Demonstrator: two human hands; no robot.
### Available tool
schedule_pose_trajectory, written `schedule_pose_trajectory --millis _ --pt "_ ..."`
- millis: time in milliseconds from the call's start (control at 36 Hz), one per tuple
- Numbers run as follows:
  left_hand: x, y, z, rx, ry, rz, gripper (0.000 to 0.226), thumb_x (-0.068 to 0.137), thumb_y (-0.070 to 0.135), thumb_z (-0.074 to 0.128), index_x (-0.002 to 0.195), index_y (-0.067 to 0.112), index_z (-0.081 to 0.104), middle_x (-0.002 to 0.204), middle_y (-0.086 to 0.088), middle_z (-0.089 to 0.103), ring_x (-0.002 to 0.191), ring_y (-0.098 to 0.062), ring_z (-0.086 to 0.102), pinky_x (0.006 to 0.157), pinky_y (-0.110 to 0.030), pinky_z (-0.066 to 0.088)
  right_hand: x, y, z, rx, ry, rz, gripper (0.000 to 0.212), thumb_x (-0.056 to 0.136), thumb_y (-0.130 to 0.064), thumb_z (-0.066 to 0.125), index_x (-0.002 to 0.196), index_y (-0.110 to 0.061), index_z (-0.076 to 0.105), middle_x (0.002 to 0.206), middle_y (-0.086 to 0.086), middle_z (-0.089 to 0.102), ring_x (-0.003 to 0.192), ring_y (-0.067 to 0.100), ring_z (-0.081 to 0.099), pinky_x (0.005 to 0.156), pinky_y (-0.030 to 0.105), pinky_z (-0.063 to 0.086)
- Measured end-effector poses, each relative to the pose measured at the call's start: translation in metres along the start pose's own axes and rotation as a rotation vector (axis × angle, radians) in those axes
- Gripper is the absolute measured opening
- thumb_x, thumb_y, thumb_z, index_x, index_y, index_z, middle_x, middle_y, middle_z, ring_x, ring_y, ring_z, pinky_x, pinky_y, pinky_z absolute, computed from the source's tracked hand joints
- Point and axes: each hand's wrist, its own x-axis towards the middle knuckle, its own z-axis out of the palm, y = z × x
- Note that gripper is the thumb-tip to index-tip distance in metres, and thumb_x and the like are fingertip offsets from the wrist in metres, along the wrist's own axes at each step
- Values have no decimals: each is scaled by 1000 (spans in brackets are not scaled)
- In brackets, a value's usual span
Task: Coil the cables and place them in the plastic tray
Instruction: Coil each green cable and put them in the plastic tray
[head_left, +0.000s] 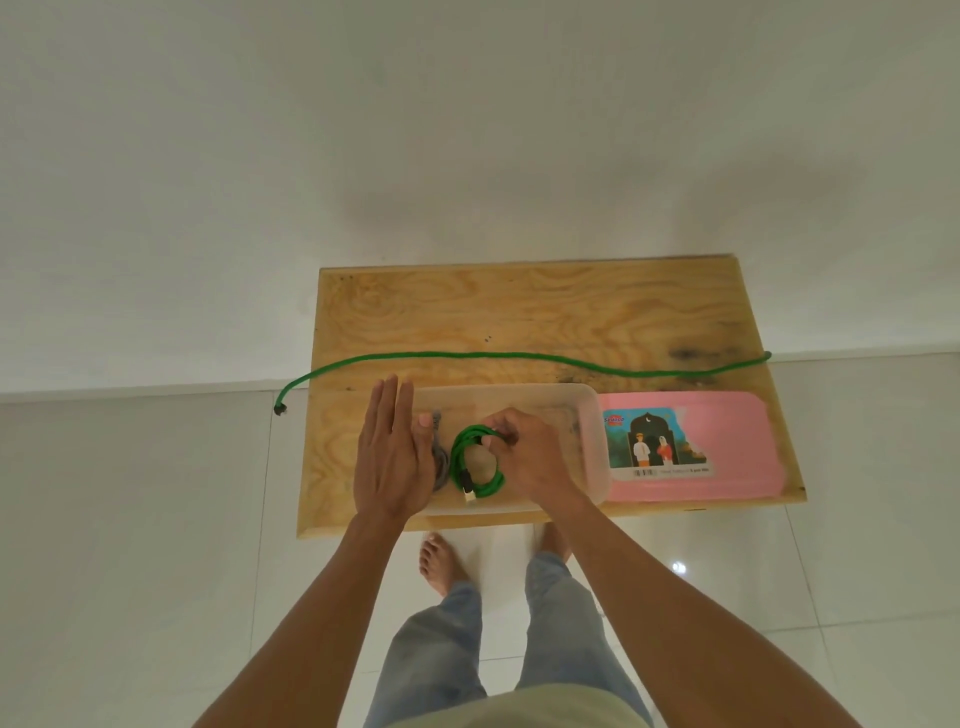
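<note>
2 coiled cables (477, 465) in plastic tray (592, 441); right hand (524, 452) pinching green coil, left hand (392, 457) spread flat.

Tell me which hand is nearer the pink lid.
Right. The right hand sits in the clear tray beside the pink lid; the left hand is at the tray's far end.

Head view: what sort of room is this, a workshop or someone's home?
Probably a home, though sparsely furnished: glossy white floor tiles, a plain white wall, and a bare foot beside a low plywood table. No tools or benches show.
</note>
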Motion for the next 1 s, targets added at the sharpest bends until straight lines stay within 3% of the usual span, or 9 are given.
schedule_pose_trajectory --millis 139,250,333,417,500,667,750,833,1000 --pt "-1 1 -2 8 -11 3 66 103 47 16 154 7 32 163 -12 25 154 -22 13 123 -32 10 -4 0 1 -43 3 4 14 89 -17 70 102 -21 69 90 0 64 80 11 55 66 11 38" --pt "0 2 -8 10 -24 -4 68 102 48 17 153 6 32 163 -13 26 153 -25 14 123 -37 14 -9 -9 -4 -89 32 11 26 91 -27 66 116 -21 66 100 1 63 90 13 57 86 30 49" --pt "3 8 -18 -5 -23 -12 71 101 51 16 153 6 33 163 -14 27 153 -26 17 123 -40 17 -12 -23 -16 -35 79 17 26 93 -27 63 118 -20 65 103 2 65 95 15 60 90 34 50" --pt "12 17 -33 -49 -18 -34 73 99 55 16 153 9 35 162 -13 29 152 -27 21 122 -42 19 -9 -43 -36 21 129 -23 24 94 -26 62 116 -18 65 98 1 65 90 15 61 81 27 47" --pt "27 27 -48 -95 0 -31 67 101 53 22 153 14 35 161 -11 31 150 -26 24 120 -47 25 -2 -65 -59 48 195 -68 22 94 -20 63 115 -15 66 94 4 68 86 17 63 68 11 39" --pt "66 57 -71 -107 16 17 51 104 38 39 146 10 46 156 -13 39 145 -30 31 115 -49 32 18 -92 -104 76 294 -118 23 92 -17 64 115 -14 67 94 6 68 81 14 63 63 1 37" --pt "87 72 -72 -78 23 60 44 102 29 51 141 8 52 154 -13 41 144 -31 33 111 -49 36 32 -95 -125 51 307 -119 21 91 -16 65 112 -15 69 97 4 70 80 12 63 69 6 43" --pt "105 86 -63 -45 -13 69 41 98 22 58 137 8 57 148 -12 48 140 -31 40 110 -48 39 50 -90 -142 -27 288 -121 18 90 -12 65 107 -12 72 100 0 68 81 11 61 64 -1 36" --pt "128 101 -26 103 -252 33 29 97 24 60 123 15 69 127 -6 69 117 -27 63 98 -43 48 87 -50 -162 -230 128 -76 15 88 -10 65 100 -13 73 110 4 68 91 16 61 71 6 33"
